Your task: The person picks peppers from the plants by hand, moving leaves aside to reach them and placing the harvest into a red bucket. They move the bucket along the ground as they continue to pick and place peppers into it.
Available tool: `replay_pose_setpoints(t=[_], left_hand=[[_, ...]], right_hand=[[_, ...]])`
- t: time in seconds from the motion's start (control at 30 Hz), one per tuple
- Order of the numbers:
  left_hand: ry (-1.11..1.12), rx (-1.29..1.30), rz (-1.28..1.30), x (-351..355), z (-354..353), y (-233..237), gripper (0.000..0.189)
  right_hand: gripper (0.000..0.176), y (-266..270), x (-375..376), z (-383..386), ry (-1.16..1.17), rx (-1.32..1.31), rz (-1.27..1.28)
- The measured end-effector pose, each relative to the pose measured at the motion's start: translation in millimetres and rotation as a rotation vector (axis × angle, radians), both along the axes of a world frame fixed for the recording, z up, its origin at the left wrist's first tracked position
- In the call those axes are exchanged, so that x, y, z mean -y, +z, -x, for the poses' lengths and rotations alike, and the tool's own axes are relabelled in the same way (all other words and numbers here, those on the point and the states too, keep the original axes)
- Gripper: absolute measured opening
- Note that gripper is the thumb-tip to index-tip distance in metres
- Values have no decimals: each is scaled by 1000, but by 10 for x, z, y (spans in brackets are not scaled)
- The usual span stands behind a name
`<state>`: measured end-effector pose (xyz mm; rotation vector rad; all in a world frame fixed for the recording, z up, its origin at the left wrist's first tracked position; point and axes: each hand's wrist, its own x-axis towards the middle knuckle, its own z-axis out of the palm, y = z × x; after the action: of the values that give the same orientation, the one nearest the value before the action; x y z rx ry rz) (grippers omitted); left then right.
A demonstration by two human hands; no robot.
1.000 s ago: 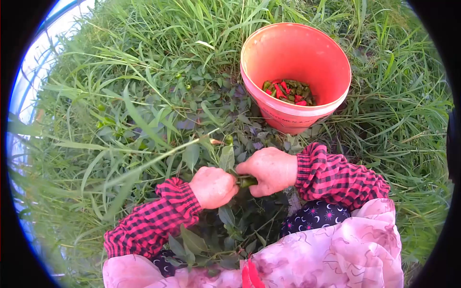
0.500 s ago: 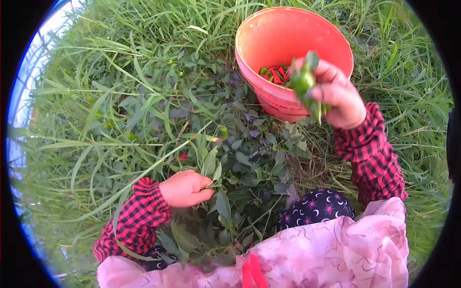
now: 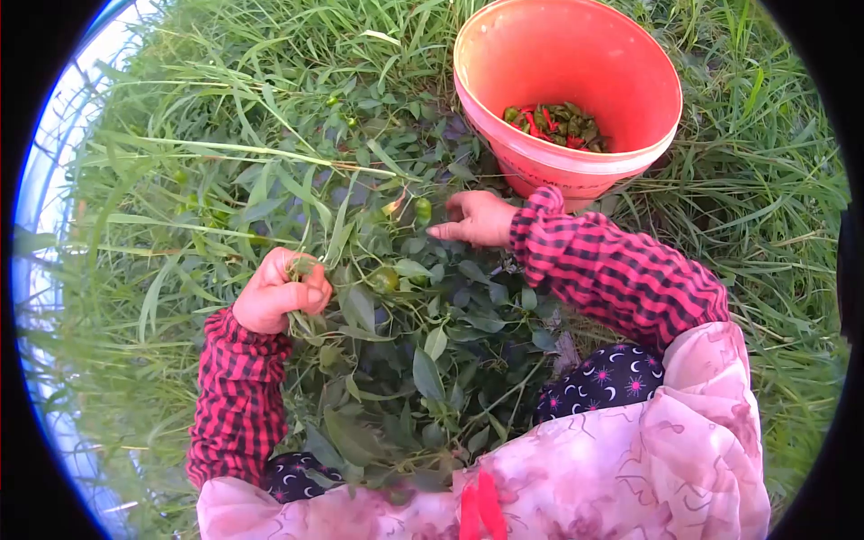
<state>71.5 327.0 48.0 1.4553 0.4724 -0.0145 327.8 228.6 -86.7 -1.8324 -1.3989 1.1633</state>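
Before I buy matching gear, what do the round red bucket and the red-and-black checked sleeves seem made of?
The round red bucket looks like smooth, slightly glossy plastic, with printed lettering. The red-and-black checked sleeves look like matt cloth, softly creased and gathered; fibre unclear.

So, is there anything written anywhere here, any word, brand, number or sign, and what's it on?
"MEN", perhaps: part of a line of dark lettering on the outside of the red bucket; the rest is too blurred to read.
No other writing can be made out; the checked sleeves show only their pattern.
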Motion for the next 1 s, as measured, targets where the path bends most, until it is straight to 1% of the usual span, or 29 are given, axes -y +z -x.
replay_pose_setpoints(t=[0.07, 0.1, 0.13, 0.17, 0.2, 0.23, 0.27, 0.3, 0.33, 0.4, 0.47, 0.5, 0.57, 0.6, 0.63, 0.67, 0.7, 0.73, 0.77, 0.8, 0.83, 0.87, 0.9, 0.93, 0.97, 1.0], left_hand=[[163, 110, 176, 48, -10, -19, 19], [218, 127, 200, 84, -18, -17, 19], [224, 130, 198, 80, -24, -28, 19], [216, 163, 261, 56, -21, -51, 22], [207, 193, 324, 16, -14, -63, 24], [152, 184, 307, -37, -5, -71, 26], [160, 184, 304, -51, 3, -87, 26], [142, 213, 356, -46, -7, -110, 26], [120, 243, 407, -40, -34, -115, 25], [123, 245, 389, -10, -99, -85, 25], [165, 261, 406, 15, -180, -73, 25], [156, 264, 409, 35, -218, -60, 25], [129, 272, 408, 46, -283, -92, 23], [103, 283, 405, 61, -317, -88, 21], [167, 267, 474, 108, -343, -66, 12], [166, 269, 472, 144, -383, -70, 12], [234, 261, 187, 176, -425, -81, 5], [299, 249, -96, 202, -452, -73, 3], [166, 133, -244, 213, -441, -19, 24], [-53, 143, -670, 187, -479, 24, 53], [-118, 114, -617, 237, -514, 31, 65], [-195, 5, -479, 291, -561, 72, 76], [-263, -115, -353, 346, -608, 113, 88], [-337, -46, -439, 295, -601, -107, 86], [-378, -86, -532, 279, -547, -300, 77], [-419, -127, -625, 307, -535, -369, 68]], right_hand=[[61, -236, -174, 101, -83, -324, 87], [57, -262, -237, 131, -145, -410, 53], [53, -280, -299, 143, -208, -496, 20], [48, -291, -363, 129, -230, -569, 3], [39, -241, -397, 110, -229, -590, 14], [32, -96, -374, 129, -248, -546, 25], [25, 47, -341, 133, -266, -500, 35], [16, 117, -320, 79, -225, -749, 101], [12, 193, -252, 46, -163, -906, 175], [12, 301, -89, 134, -88, -1023, 185], [26, 239, -21, 239, 101, -1083, 134], [26, 251, 21, 298, 103, -1085, 133], [43, 270, 77, 422, 191, -1056, -15], [43, 297, 81, 487, 194, -1057, -18], [42, 327, 75, 551, 102, -969, -90], [41, 347, 64, 573, 9, -878, -160], [41, 395, 62, 547, 8, -876, -162], [39, 442, 67, 498, 93, -604, -264], [39, 496, 75, 449, 175, -327, -359], [40, 531, 82, 428, 256, -45, -446], [39, 572, 98, 474, 185, -281, -206], [32, 645, 164, 459, 261, -210, -195], [32, 587, 187, 484, 318, -101, -330], [32, 664, 202, 520, 376, 10, -465], [31, 769, 239, 487, 472, -137, -111], [31, 863, 268, 469, 473, -134, -110]])
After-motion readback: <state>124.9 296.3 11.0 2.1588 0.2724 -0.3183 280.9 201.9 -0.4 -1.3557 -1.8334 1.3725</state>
